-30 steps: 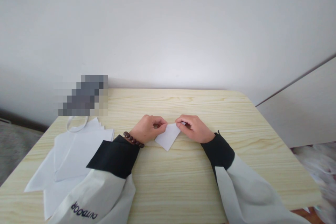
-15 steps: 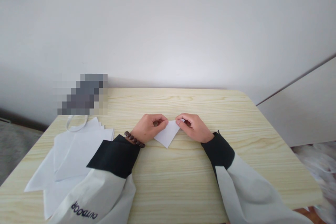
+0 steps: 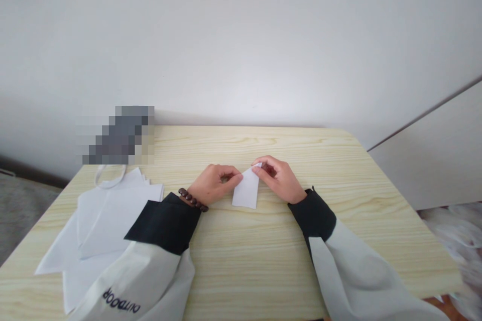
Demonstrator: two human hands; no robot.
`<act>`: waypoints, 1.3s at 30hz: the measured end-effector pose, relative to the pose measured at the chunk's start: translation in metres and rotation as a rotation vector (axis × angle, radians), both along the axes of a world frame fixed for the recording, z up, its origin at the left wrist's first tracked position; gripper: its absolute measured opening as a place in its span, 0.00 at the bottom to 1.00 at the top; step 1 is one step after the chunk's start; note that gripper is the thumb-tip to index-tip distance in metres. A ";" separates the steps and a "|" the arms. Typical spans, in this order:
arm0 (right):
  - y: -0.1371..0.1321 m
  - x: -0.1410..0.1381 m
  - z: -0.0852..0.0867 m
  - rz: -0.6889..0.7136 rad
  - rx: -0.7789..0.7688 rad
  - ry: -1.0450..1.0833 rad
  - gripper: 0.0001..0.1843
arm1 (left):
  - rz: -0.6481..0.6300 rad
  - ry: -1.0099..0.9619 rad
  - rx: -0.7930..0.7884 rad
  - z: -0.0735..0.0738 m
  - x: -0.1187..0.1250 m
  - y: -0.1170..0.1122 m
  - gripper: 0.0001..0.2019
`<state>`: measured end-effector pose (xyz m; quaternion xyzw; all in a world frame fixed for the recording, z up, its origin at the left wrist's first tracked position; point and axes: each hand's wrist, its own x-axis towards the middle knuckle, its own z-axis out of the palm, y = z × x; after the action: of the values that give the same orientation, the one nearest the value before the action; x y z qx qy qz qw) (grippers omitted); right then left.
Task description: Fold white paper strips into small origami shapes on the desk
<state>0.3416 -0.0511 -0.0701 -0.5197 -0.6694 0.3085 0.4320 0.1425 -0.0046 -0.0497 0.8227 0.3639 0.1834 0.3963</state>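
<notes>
A small piece of white folded paper (image 3: pixel 246 191) is held between my two hands over the middle of the table. My left hand (image 3: pixel 216 183) pinches its upper left edge between thumb and fingers. At the upper right corner, my right hand (image 3: pixel 277 176) grips it with thumb and forefinger. The paper's lower part hangs free, with its bottom edge nearly level. Its folds are too fine to make out. A dark bead bracelet (image 3: pixel 193 200) circles my left wrist.
Several loose white sheets (image 3: pixel 109 220) overlap on the left of the wooden table (image 3: pixel 263 266), partly under my left sleeve. Behind them are a white loop (image 3: pixel 110 180) and a blurred-out dark object (image 3: pixel 118 135). A white wall (image 3: pixel 241 45) stands behind the table.
The paper has turned between my fingers: its lower corner pointed down before, and now a flat edge does. My right hand has risen slightly; my left hand has stayed almost in place.
</notes>
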 end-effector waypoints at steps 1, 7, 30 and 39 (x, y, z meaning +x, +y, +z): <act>0.000 0.000 -0.001 0.003 -0.008 0.023 0.12 | 0.012 0.009 0.004 0.000 0.000 0.000 0.16; 0.002 0.000 0.001 0.091 -0.087 0.147 0.26 | 0.110 0.000 -0.019 -0.002 0.000 0.001 0.18; -0.002 0.000 0.008 0.245 0.179 -0.211 0.18 | 0.431 -0.143 -0.044 -0.001 0.000 0.004 0.15; 0.004 0.004 -0.002 0.038 0.271 -0.247 0.09 | 0.153 0.040 0.393 -0.010 0.000 0.004 0.13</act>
<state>0.3458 -0.0474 -0.0718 -0.4777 -0.7627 0.1575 0.4066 0.1423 -0.0011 -0.0593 0.8576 0.3904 0.2640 0.2058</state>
